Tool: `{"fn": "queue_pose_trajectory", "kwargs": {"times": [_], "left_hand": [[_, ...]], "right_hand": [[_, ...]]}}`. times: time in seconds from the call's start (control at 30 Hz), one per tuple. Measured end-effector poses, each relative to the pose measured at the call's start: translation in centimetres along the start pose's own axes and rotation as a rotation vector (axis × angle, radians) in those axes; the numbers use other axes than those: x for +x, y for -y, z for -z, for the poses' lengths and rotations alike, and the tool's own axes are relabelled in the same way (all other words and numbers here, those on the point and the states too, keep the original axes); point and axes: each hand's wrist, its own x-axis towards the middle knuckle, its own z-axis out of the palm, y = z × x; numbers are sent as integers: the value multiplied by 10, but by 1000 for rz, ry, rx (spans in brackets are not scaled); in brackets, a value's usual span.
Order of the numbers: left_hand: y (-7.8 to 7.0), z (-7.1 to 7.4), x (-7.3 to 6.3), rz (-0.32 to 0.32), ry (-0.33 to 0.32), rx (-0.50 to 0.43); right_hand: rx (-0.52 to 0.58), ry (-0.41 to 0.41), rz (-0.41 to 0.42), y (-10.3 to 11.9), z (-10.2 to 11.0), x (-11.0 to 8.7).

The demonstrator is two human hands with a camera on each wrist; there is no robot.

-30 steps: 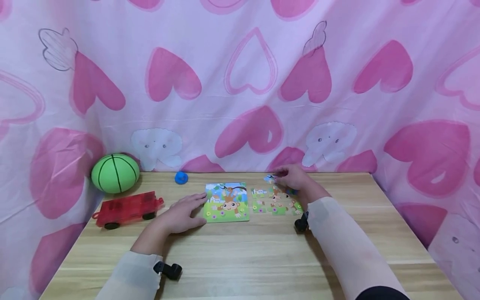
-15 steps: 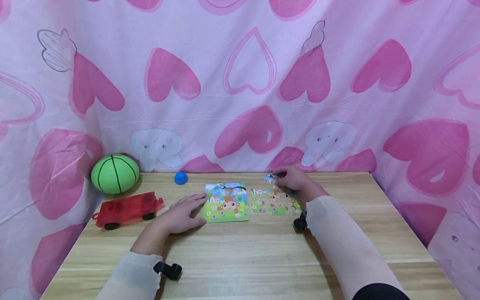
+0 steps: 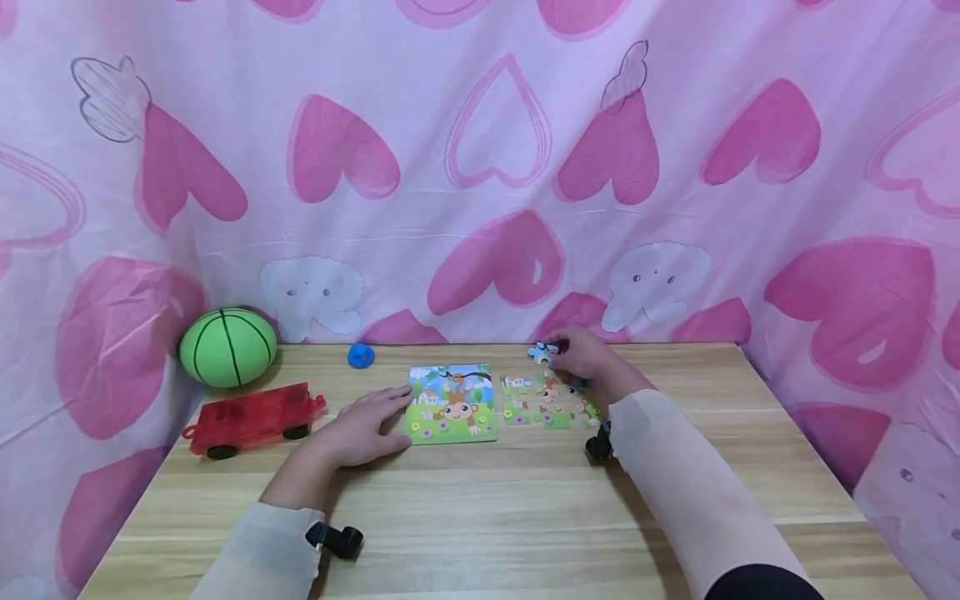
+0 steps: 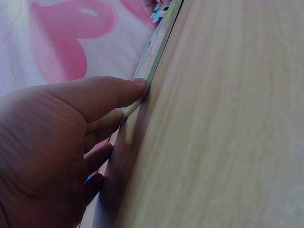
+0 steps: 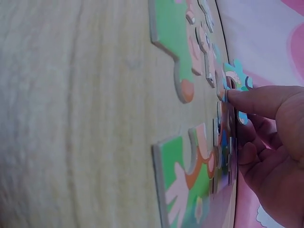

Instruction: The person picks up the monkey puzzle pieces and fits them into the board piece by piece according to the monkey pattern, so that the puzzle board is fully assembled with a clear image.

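A square puzzle board (image 3: 452, 404) with a printed monkey lies flat on the table. My left hand (image 3: 366, 427) rests at its left edge, fingers fairly straight; in the left wrist view the thumb (image 4: 135, 86) touches the board's edge. To the board's right lie several loose puzzle pieces (image 3: 552, 414), partly joined and partly spaced. Behind them my right hand (image 3: 587, 354) pinches a light-blue puzzle piece (image 3: 540, 353) between thumb and finger. The right wrist view shows that piece (image 5: 237, 73) tilted up; my fingers hide part of it. Some pieces behind the right hand are hidden.
At the table's back left stands a green ball (image 3: 228, 347) with black lines. A red toy wagon (image 3: 251, 418) with black wheels lies before it. A small blue round object (image 3: 361, 356) sits near the back edge, close to the pink heart-print curtain (image 3: 360, 267).
The light-blue puzzle piece in my right hand has lifted and tilted slightly, so more of it shows. My left hand and the board stay put.
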Motion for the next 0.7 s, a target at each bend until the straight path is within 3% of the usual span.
{"fn": "queue_pose_trajectory", "kwargs": {"times": [0.23, 0.4, 0.7], "left_hand": [[-1, 0, -1, 1, 0, -1], [0, 0, -1, -1, -1, 0], [1, -1, 0, -3, -1, 4]], "right_hand": [[-24, -17, -18, 1, -1, -3], [44, -25, -3, 8, -5, -5], [68, -50, 128, 36, -19, -14]]}}
